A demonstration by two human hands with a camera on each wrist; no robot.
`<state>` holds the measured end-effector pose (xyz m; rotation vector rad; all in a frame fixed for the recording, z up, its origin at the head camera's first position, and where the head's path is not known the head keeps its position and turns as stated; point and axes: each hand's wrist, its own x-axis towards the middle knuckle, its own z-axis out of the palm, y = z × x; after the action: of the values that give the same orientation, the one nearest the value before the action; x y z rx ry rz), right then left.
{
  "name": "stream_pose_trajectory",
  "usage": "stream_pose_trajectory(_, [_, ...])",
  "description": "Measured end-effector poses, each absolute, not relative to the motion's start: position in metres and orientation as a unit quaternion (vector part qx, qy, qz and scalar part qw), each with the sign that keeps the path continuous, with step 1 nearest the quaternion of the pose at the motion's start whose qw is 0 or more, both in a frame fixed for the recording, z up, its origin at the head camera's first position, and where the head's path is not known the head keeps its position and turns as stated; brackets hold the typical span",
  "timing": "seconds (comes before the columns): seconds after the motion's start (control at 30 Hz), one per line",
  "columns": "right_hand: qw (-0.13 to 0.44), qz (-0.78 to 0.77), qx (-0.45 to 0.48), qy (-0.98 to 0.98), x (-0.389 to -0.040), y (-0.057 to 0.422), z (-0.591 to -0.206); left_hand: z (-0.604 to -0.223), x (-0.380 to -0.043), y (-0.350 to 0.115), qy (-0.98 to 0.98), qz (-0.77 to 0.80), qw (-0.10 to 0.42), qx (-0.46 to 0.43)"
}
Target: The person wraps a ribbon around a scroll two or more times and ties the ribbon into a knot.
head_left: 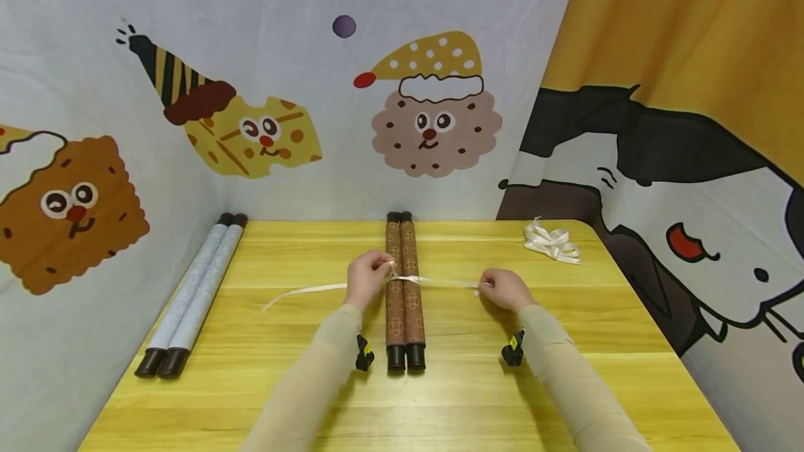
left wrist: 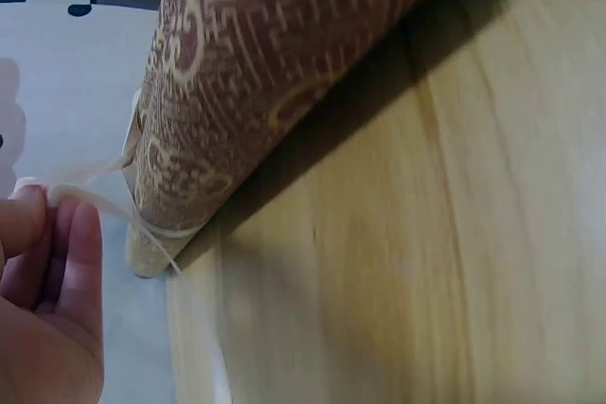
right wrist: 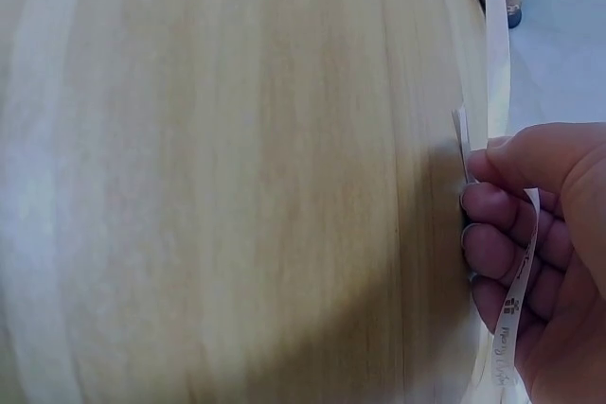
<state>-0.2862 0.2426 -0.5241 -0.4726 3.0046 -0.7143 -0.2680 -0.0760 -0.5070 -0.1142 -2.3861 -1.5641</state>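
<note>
A brown patterned scroll (head_left: 412, 319), rolled from both ends into two dark-capped rolls, lies lengthwise at the table's middle. Around it passes a cream ribbon (head_left: 449, 282), crossing near the upper middle. My left hand (head_left: 367, 281) is at the scroll's left side, pinching a loop of ribbon between thumb and fingers; a loose tail trails leftward. In the left wrist view the ribbon wraps the brown roll (left wrist: 227, 73). To the right, my right hand (head_left: 505, 289) grips the ribbon's other end, stretched fairly straight. Printed lettering shows on the ribbon end (right wrist: 516, 319) in the right wrist view.
A pale blue scroll (head_left: 204, 291) with dark end caps lies slanted along the table's left side. At the back right sits a heap of cream ribbon (head_left: 551, 243). A cartoon-printed cloth (head_left: 283, 5) hangs behind the wooden table (head_left: 465, 403).
</note>
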Motion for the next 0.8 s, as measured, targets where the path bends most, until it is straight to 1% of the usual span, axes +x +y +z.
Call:
stream_pose_trajectory(0.2, [0.01,-0.221,-0.147,0.964,-0.2866,0.2426,-0.5245,-0.5073,-0.2675,-0.072,-0.818,-0.569,0.079,-0.029])
stream_pose_trajectory(0.4, [0.011,-0.217,-0.144,0.966,-0.2866,0.242,-0.5233,-0.5097,-0.27,-0.0728,-0.816,-0.575,0.019,-0.055])
stream_pose_trajectory(0.5, [0.007,-0.216,-0.145,0.966,-0.2866,0.2418,-0.5235,-0.5098,-0.2705,-0.072,-0.814,-0.578,-0.001,-0.061])
stream_pose_trajectory(0.63, [0.004,-0.213,-0.147,0.966,-0.2866,0.2419,-0.5249,-0.5093,-0.2714,-0.0704,-0.825,-0.562,-0.008,-0.064])
stream_pose_trajectory(0.8, [-0.007,-0.221,-0.157,0.963,-0.2844,0.2412,-0.5228,-0.5091,-0.2751,-0.0693,-0.846,-0.529,0.018,-0.071])
